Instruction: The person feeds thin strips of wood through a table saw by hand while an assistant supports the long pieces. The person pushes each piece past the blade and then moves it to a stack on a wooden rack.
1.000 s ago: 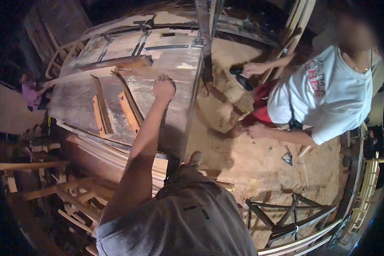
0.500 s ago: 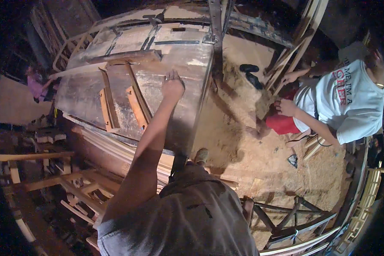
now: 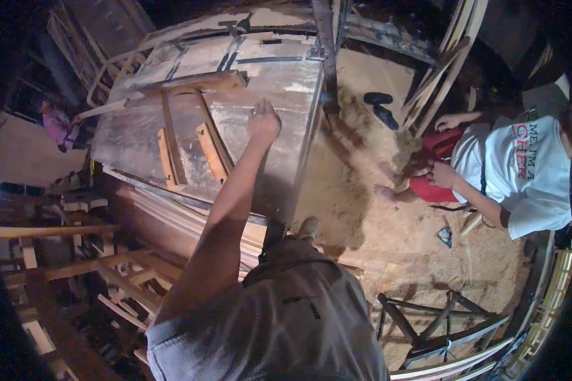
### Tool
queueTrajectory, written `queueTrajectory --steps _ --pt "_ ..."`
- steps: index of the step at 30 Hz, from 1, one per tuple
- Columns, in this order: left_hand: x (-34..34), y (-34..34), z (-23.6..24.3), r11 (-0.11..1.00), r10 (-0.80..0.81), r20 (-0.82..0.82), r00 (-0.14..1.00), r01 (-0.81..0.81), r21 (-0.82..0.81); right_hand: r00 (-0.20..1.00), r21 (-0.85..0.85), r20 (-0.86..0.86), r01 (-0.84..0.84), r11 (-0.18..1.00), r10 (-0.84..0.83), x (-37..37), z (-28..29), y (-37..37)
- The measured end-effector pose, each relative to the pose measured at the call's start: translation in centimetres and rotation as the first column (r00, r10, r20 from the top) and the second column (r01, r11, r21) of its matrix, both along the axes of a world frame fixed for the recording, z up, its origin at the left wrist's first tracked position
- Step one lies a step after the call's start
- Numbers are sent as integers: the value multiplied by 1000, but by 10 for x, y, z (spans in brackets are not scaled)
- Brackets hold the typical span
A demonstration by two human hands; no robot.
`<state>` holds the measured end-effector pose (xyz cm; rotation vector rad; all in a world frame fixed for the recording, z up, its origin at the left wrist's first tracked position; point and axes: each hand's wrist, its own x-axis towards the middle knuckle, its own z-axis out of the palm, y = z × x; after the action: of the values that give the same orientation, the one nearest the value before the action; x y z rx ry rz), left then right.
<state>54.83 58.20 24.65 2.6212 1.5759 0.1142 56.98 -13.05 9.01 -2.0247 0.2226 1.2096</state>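
My left hand (image 3: pixel 264 123) is stretched out over a large worn worktable (image 3: pixel 292 120), palm down, on or just above its surface. Its fingers point away from me, slightly apart, and nothing shows in them. Left of the hand lie two long wooden bars (image 3: pixel 212 141), each with an orange-brown wooden block (image 3: pixel 165 155) along it. They meet a thick wooden board (image 3: pixel 203 82) lying across the table. At the table's far left, a pale wood strip (image 3: pixel 105 109) reaches toward another person (image 3: pixel 58 127). My right hand is out of view.
At right sits a person (image 3: pixel 508 165) in a white shirt and red shorts, near leaning wood strips (image 3: pixel 448 70). Sawdust (image 3: pixel 388 235) covers the floor. Dark sandals (image 3: pixel 382 113), a metal frame (image 3: pixel 435 320), a post (image 3: pixel 327 63) and stacked wooden pieces (image 3: pixel 130 270) surround the table.
The pale strip has slid left, away from the board and toward the far person. The seated person's far hand has drawn back from the leaning strips. My left hand stays over the table.
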Motion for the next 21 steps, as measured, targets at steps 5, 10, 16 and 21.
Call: queueTrajectory --steps 5,10,16,21 --pt "0 8 -10 1000 -8 -10 1000 8 22 999 19 -30 25 1000 -25 7 2 1" --pt "11 24 36 922 101 160 982 -32 -387 989 85 -68 133 987 -127 15 -3 7" --pt "-60 85 45 980 63 -242 968 -107 -170 896 231 -298 403 886 -330 30 -24 -13" --pt "-203 139 26 826 544 -184 819 -561 -55 987 230 -118 135 964 -110 17 -24 -13"
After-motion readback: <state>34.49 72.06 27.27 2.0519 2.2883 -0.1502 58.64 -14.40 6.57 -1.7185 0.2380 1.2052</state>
